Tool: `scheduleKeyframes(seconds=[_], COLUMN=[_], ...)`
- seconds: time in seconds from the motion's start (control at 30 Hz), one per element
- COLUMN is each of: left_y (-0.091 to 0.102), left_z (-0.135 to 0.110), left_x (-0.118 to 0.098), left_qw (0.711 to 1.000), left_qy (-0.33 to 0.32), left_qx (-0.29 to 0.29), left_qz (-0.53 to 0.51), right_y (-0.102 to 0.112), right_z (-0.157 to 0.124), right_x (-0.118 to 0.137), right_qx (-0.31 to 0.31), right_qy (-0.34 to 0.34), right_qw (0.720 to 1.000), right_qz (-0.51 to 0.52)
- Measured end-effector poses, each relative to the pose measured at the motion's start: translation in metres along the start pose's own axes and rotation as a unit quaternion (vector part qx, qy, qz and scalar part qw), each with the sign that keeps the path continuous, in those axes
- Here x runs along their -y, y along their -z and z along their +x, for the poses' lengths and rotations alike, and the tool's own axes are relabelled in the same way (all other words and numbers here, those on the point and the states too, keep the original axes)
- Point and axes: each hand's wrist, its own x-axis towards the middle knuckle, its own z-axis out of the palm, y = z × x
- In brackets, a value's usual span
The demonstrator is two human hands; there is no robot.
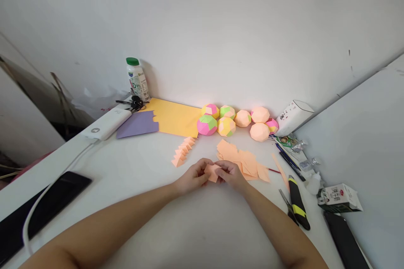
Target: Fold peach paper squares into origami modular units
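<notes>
Between my two hands is a small piece of peach paper (213, 172), its lower corner pointing down toward me. My left hand (196, 175) pinches its left side, and my right hand (231, 173) grips the right side with thumb and fingers. Just beyond my left hand stands a row of folded peach paper pieces (183, 151). Several flat cut pieces of peach paper (243, 159) lie in an overlapping pile behind my right hand. Farther back, against the wall, sit several faceted paper balls (226, 126) in pink, green, yellow and peach.
Yellow card (179, 118) and purple card (137, 125) lie at the back left, near a bottle (137, 79) and a white power bank (109, 123). Scissors (288, 206), a utility knife (298, 204), pens (290, 162) and a small carton (338, 197) are at the right.
</notes>
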Motion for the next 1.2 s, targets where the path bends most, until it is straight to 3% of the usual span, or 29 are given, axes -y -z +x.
scheduleKeyframes(seconds=[0.33,1.2], left_y=[0.0012,-0.0010], left_z=[0.0020,0.0016], left_x=[0.0003,-0.0032], left_qw=[0.999,0.999], left_qy=[0.002,0.029], left_qx=[-0.026,-0.042], left_qz=[0.026,0.003], right_y=[0.0057,-0.0006], right_z=[0.0034,0.0012], right_x=[-0.0062,-0.0044], right_qx=[-0.012,-0.019], right_qy=[0.031,0.018], right_qw=[0.999,1.000], right_qz=[0.032,-0.013])
